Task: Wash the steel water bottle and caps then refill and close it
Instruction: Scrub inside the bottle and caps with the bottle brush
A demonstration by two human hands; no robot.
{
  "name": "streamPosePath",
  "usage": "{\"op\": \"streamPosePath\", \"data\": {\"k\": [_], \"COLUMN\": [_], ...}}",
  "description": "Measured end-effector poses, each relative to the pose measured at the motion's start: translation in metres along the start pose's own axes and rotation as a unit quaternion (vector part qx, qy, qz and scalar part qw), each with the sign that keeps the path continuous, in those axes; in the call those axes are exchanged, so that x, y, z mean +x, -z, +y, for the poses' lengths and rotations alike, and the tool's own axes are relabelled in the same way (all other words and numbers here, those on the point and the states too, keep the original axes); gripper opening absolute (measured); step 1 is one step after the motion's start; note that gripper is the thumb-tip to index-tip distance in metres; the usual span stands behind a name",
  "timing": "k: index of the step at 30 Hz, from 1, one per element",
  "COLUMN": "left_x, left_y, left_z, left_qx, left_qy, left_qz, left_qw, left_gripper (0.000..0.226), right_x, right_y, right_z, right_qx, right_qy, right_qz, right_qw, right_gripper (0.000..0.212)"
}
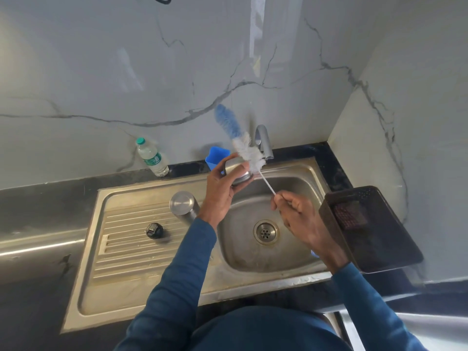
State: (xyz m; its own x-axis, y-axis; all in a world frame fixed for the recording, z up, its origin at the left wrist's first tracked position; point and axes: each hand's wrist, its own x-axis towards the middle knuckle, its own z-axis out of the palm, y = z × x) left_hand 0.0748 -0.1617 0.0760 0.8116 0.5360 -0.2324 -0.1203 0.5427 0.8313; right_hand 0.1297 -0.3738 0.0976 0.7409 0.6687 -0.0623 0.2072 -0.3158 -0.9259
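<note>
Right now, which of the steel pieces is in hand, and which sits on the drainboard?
The left hand grips the steel cap, tilted over the basin, brush against it. The steel bottle stands untouched on the drainboard, near the black inner cap.

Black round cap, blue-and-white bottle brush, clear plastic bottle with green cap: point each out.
Black round cap [154, 230], head view, its top.
Blue-and-white bottle brush [249, 154], head view, white bristles.
Clear plastic bottle with green cap [153, 160], head view, its label.
</note>
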Motion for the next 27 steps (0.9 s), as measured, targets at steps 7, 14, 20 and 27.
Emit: {"op": "streamPosePath", "data": {"k": [7,14,20,27], "left_x": [-0.003,0.001,-0.004,0.005], "left_y": [0.002,0.007,-0.002,0.009], "left_z": [0.004,0.013,0.003,0.011], "left_qx": [0.022,0.026,0.034,0.016], "left_qy": [0.020,0.005,0.045,0.022], "left_qz": [-0.013,0.025,-0.012,0.026], "left_qw": [0.999,0.999,0.998,0.999], "left_gripper": [0.041,0.046,0.038,0.036], "right_x": [-0.014,-0.019,-0.013,-0.023], "right_y": [-0.003,0.001,0.002,-0.001], "right_z": [0.002,0.003,0.002,0.007], "right_qx": [0.013,-0.016,0.009,-0.018], "right_qy": [-0.048,-0.056,-0.050,-0.050], "right_qz": [-0.011,-0.023,-0.004,-0.038], "right_qw": [0.999,0.998,0.999,0.998], "right_gripper": [0.031,0.031,0.030,0.032]}}
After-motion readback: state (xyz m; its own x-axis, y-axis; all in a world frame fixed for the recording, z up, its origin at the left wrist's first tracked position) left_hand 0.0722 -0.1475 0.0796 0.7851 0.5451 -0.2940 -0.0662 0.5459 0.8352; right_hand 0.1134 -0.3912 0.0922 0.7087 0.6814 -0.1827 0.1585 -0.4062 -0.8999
